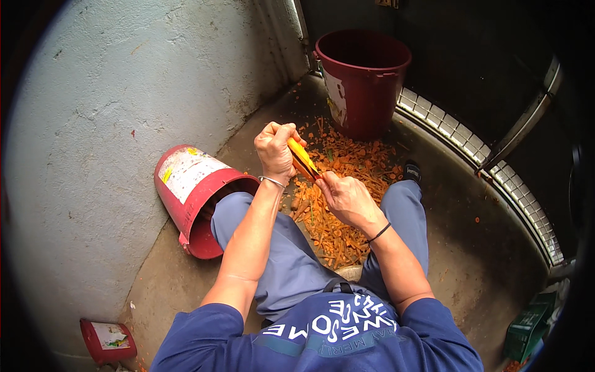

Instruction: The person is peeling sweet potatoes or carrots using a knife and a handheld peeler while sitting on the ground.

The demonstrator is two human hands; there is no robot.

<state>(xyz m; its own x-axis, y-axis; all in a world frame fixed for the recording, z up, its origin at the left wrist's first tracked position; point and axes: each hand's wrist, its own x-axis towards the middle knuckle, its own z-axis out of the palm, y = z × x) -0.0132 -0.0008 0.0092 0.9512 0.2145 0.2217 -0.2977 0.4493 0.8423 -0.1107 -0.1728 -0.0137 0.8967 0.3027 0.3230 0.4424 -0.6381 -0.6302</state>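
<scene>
Hands: While I watch, the left hand (276, 152) is curled tight around a carrot (300, 153), and the right hand (349, 199) pinches a thin dark tool (315, 174) at its low end.
Carrot: up between both hands, over a pile of orange scraps (338, 232) on the floor.
Big red bucket (375, 99): standing up; too dark inside to see what it holds.
Tipped red bucket (188, 199): on its side by the wall, its mouth by the left knee.
</scene>
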